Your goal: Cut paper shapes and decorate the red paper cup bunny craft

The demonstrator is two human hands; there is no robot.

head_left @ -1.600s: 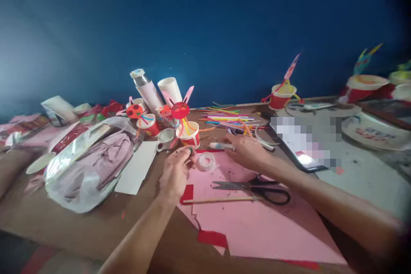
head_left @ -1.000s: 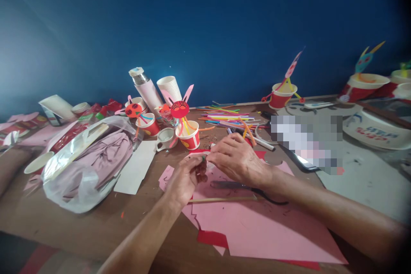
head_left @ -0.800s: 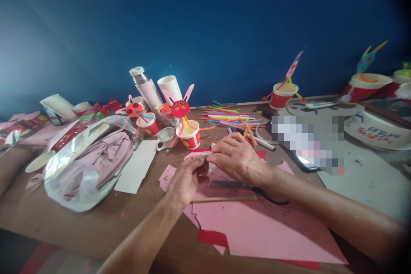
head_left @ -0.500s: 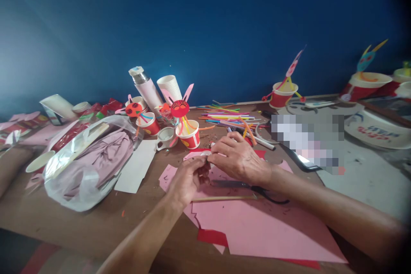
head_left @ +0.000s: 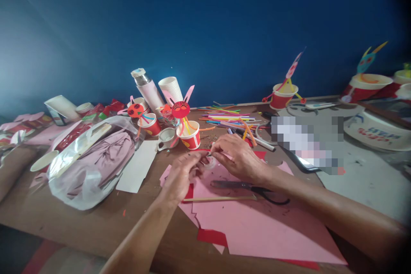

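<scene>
My left hand (head_left: 182, 173) and my right hand (head_left: 236, 158) meet above pink paper (head_left: 269, 227), fingertips almost touching. Both are closed in a pinch, and whatever small thing lies between the fingers is too hidden to name. A pale, see-through ring like a roll of clear tape (head_left: 210, 162) shows between the hands; whether it is held or lies on the paper I cannot tell. Below the right hand rest scissors (head_left: 236, 185) with dark handles. A thin wooden stick (head_left: 220, 199) lies in front of them.
Behind the hands stands a red paper cup figure (head_left: 189, 137) beside a small clear cup (head_left: 167, 139). Coloured pipe cleaners (head_left: 229, 117) lie further back. A plastic bag (head_left: 93, 167) and white card (head_left: 138, 167) are leftward, a phone (head_left: 305, 160) rightward. Another person's arm (head_left: 16, 169) is at far left.
My left hand has shifted slightly left and the fingertips have moved a little apart. The scissors and the pale ring show more fully now.
</scene>
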